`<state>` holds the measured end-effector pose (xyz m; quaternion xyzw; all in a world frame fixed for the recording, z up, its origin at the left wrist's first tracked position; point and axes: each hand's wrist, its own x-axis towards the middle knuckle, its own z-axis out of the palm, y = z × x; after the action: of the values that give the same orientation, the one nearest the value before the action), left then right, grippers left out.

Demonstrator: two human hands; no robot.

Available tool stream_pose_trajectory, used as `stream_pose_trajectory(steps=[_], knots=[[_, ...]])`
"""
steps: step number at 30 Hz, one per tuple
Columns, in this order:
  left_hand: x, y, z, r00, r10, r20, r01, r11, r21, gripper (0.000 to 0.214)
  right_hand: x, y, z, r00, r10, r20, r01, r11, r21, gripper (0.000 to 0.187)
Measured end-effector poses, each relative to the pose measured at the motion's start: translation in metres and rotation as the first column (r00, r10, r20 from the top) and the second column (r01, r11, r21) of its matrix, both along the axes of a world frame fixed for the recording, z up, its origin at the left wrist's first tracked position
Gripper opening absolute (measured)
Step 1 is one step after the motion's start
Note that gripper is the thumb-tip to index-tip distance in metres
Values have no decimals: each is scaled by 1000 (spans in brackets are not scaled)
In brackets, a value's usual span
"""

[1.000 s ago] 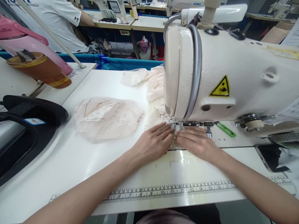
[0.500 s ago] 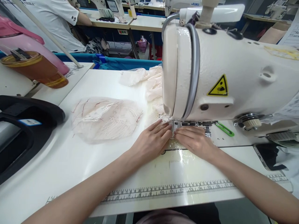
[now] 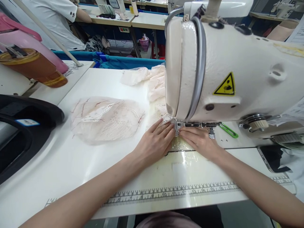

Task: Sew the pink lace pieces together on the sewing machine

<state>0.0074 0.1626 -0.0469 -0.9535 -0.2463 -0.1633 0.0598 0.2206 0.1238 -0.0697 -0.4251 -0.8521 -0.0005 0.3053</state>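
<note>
My left hand [image 3: 155,137] lies flat with stretched fingers on the pale pink lace fabric [image 3: 167,118], just left of the needle area of a white sewing machine [image 3: 216,60]. On the other side of the presser foot, my right hand [image 3: 201,139] rests with its fingers laid flat, the fingertips close to the white lace edge. The machine head hides the needle. Behind my left hand, the fabric runs back in loose folds along the machine's left side. A separate sheer pink piece [image 3: 106,122] with lace and red threads lies farther left.
Green thread snips [image 3: 228,130] lie right of the presser foot, and a phone [image 3: 270,158] is at the right edge. A printed ruler [image 3: 175,191] runs along the front edge. At left are a black object [image 3: 47,110], an amber cup [image 3: 35,68] and a pink bottle [image 3: 35,42]. Another person sits beyond.
The lace under my left fingers has shifted slightly, showing more of it by the presser foot. Both hands stay beside the foot. The view has tilted a little.
</note>
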Motion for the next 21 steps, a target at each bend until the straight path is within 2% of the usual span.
stream_pose_trajectory(steps=[6, 13, 21], knots=[[-1, -1, -3, 1000, 0, -8, 0, 998, 58, 36, -1, 1, -1, 995, -85, -60, 80, 994, -76, 18], [-2, 0, -4, 1000, -15, -26, 18, 995, 103, 38, -4, 2, 6, 983, -163, -88, 138, 961, -240, 22], [-2, 1, -8, 1000, -1, -8, 1, 997, 80, 38, 0, 3, 1, 973, -229, 32, 231, 961, -154, 20]])
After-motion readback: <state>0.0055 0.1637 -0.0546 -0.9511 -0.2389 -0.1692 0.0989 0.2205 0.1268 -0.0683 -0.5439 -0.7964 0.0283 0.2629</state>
